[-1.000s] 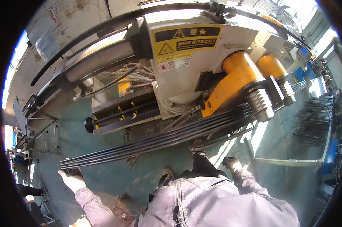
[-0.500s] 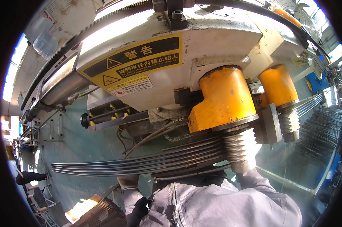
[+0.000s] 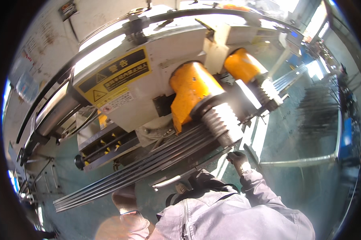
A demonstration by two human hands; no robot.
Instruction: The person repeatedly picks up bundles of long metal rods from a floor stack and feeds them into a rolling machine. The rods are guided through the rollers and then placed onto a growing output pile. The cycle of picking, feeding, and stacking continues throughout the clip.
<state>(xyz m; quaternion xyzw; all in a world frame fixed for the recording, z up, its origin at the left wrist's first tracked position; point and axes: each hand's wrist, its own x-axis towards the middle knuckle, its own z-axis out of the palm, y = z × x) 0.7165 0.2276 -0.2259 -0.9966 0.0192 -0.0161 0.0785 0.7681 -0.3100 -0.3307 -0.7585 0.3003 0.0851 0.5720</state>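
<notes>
A bundle of several long steel rods (image 3: 120, 176) slopes across in front of me, its right end running in behind the ribbed metal roller (image 3: 222, 122) under an orange housing (image 3: 196, 90). My left hand (image 3: 124, 198) is at the near side of the rods toward their left end; its fingers are hidden by them. To the right of the ribbed roller is my right hand (image 3: 239, 160), in a glove with darkened fingertips. Its fingers are curled closed beside the end of a corrugated metal conduit (image 3: 188, 172); what they hold, if anything, is too small to make out.
The pale machine body (image 3: 156, 84) with a yellow warning label (image 3: 116, 76) fills the upper middle. A second orange housing (image 3: 244, 66) stands farther right. Beyond it lie more rods (image 3: 320, 104) near a metal floor rail (image 3: 300, 162). A black-knobbed rail (image 3: 108, 148) juts out at left.
The view has turned, so the machine and rods now slope up to the right. My right hand has come out from behind the ribbed roller. My left hand sits lower in view.
</notes>
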